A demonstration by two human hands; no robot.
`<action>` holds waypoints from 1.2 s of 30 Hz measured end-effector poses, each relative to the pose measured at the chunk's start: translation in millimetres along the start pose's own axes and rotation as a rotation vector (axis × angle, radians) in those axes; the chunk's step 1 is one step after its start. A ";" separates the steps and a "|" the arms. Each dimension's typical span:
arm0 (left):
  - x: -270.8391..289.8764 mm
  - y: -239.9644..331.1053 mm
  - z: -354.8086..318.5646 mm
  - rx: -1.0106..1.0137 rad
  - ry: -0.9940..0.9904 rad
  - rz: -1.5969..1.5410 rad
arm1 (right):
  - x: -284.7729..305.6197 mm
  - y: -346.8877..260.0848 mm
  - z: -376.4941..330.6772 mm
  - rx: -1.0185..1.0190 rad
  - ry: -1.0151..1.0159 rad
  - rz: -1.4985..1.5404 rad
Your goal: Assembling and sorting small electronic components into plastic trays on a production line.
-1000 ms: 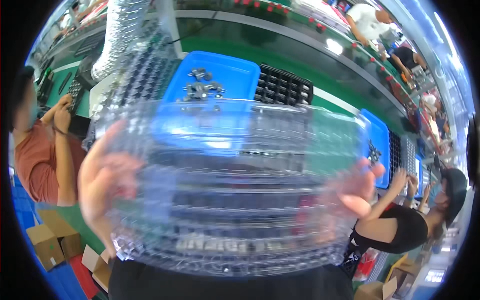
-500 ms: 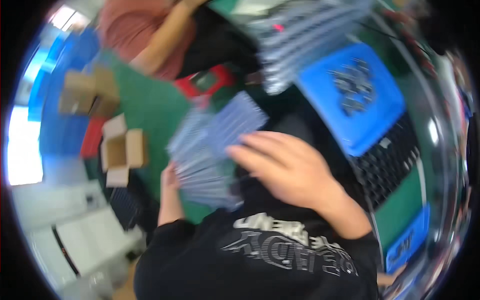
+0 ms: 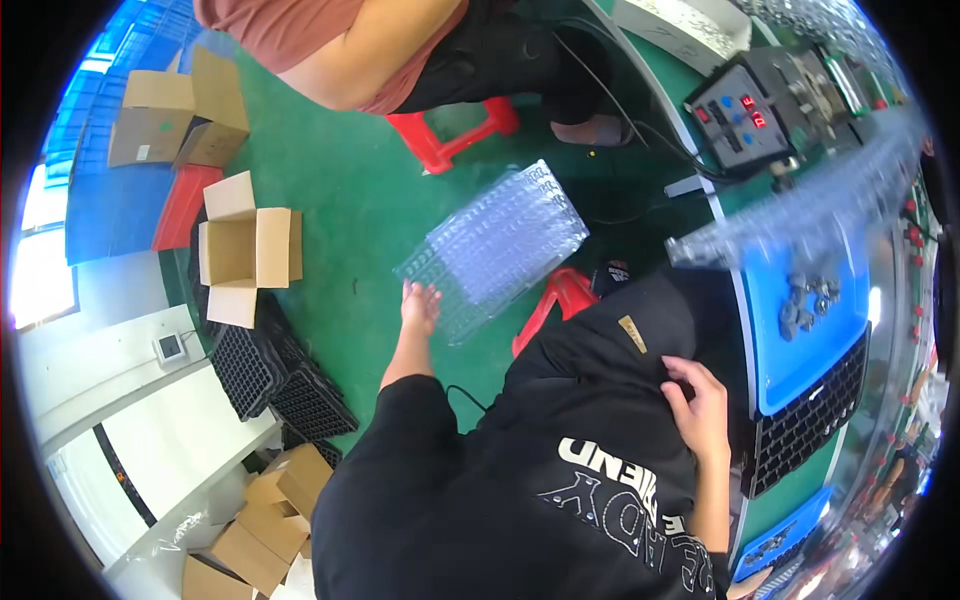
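Note:
My left hand (image 3: 420,307) reaches out over the floor, gripping the near-left corner of a stack of clear plastic blister trays (image 3: 505,240). The trays are slightly fanned and look unfilled. My right hand (image 3: 697,408) is held by my lap beside the bench, its fingers loosely bent and apart, with nothing in them. Nearest to it on the bench is a blue tray (image 3: 770,365) with a small heap of dark metal parts (image 3: 806,306). More clear blister trays (image 3: 800,200) lie tilted above the far end of that blue tray.
Ahead, a person in a pink top (image 3: 350,45) sits by a red stool (image 3: 455,135). An open cardboard box (image 3: 232,250) and black crates (image 3: 290,375) stand at the left. A control unit with a red display (image 3: 740,120) and black grid trays (image 3: 810,425) line the bench.
My right hand has come off the blister trays and moved right to my lap. My left hand keeps hold of the stack, now extended out over the floor. The view has shifted.

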State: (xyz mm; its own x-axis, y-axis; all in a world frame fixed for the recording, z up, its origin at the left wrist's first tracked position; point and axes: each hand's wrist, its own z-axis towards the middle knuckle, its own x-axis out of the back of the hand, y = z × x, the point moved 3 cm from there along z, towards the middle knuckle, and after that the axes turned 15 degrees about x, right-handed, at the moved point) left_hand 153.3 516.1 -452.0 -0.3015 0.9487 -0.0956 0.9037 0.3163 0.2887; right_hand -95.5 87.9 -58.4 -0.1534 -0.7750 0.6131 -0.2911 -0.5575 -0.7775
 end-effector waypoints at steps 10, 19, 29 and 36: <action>-86.1 4.1 67.8 -0.066 0.077 0.119 | -7.6 29.2 -12.0 -0.334 0.044 0.077; -80.9 -1.9 70.7 -0.060 0.108 0.041 | -12.5 31.5 12.9 -0.364 -0.025 0.042; -91.5 5.1 70.1 -0.126 0.047 -0.074 | -16.8 28.2 26.1 -0.347 -0.045 0.041; -86.8 2.8 79.5 -0.115 0.142 -0.018 | -16.0 25.1 29.6 -0.339 -0.065 0.019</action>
State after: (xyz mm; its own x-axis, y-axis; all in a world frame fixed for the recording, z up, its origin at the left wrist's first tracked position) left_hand 206.2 434.7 -518.6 -0.3641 0.9308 0.0311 0.8597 0.3231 0.3957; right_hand -72.4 77.4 -91.9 -0.1045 -0.8077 0.5802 -0.5877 -0.4205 -0.6913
